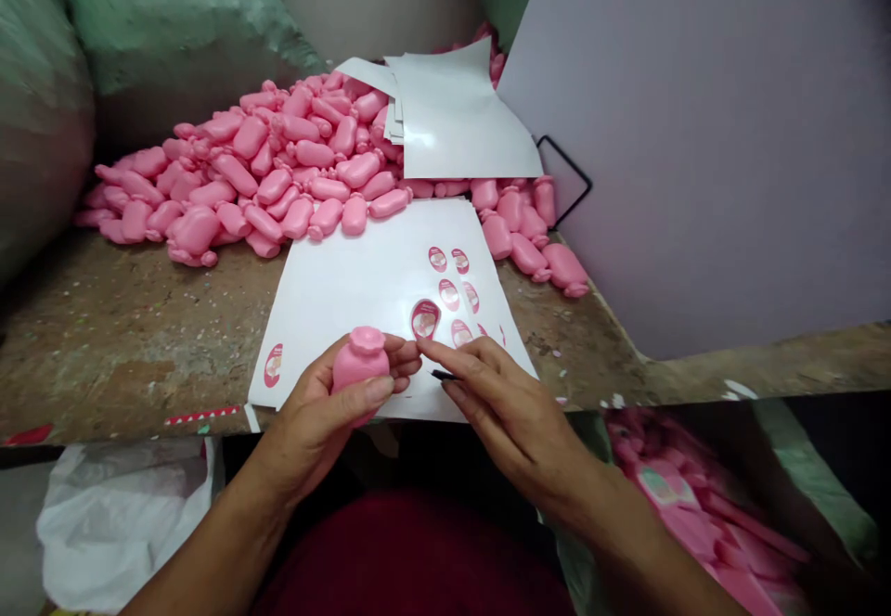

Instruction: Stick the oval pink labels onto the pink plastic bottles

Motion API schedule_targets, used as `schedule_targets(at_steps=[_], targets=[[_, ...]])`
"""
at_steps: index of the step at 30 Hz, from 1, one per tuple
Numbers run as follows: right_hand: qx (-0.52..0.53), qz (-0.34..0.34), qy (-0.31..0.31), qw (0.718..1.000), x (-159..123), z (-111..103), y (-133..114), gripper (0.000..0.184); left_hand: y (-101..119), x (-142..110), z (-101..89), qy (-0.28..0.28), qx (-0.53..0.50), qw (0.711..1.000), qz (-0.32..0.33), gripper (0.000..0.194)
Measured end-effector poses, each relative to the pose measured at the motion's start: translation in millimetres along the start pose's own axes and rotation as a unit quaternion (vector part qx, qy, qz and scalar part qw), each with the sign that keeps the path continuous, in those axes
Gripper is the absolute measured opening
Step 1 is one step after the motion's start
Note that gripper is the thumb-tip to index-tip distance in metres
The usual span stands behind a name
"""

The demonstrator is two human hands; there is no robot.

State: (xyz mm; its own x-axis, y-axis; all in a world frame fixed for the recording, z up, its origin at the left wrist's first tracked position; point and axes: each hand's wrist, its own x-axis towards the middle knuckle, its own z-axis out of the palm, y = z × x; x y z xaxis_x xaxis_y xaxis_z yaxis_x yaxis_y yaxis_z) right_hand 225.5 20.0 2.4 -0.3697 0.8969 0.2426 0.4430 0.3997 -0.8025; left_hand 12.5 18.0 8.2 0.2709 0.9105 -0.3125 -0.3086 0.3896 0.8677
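Note:
A small pink plastic bottle with a flared, frilled neck is held tilted in my left hand, thumb across its front and fingers behind it. My right hand is closed, and a slim black tool shows between its fingers; its kind is hidden. At the right index fingertip is an oval red-and-white sticker, seemingly lifted off the sheet. Beneath both hands lies the white sticker sheet, with several printed oval labels at its right and one at its lower left.
A large heap of pink bottles covers the back of the worn table. More white sheets rest on the heap. A pale panel stands at right, with a black wire bracket. Below hang a white bag and pink pieces.

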Motion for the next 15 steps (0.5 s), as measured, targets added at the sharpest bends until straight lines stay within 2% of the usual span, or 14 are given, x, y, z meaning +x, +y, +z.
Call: schedule_targets(at_steps=[2, 4, 7, 11, 15], targets=[[0.038, 0.036, 0.002, 0.999, 0.4, 1.2, 0.6, 0.028, -1.8, -2.0, -1.9, 0.009, -0.036, 0.999, -0.007, 0.028], [0.089, 0.101, 0.045, 0.990, 5.2, -0.9, 4.6, 0.018, -3.4, -4.5, -3.2, -0.001, -0.044, 0.999, -0.014, 0.027], [0.145, 0.193, 0.100, 0.965, 16.9, -3.3, 10.3, 0.021, -4.2, -8.8, -1.1, -0.032, -0.044, 0.998, -0.022, 0.028], [0.197, 0.214, 0.083, 0.953, 27.0, -1.5, 13.6, 0.023, -4.2, -11.5, 6.8, -0.042, -0.041, 0.997, -0.048, 0.030], [0.248, 0.198, 0.150, 0.936, 25.6, -2.0, 11.0, 0.021, -6.1, -5.4, 11.4, 0.040, -0.064, 0.996, -0.056, 0.032]])
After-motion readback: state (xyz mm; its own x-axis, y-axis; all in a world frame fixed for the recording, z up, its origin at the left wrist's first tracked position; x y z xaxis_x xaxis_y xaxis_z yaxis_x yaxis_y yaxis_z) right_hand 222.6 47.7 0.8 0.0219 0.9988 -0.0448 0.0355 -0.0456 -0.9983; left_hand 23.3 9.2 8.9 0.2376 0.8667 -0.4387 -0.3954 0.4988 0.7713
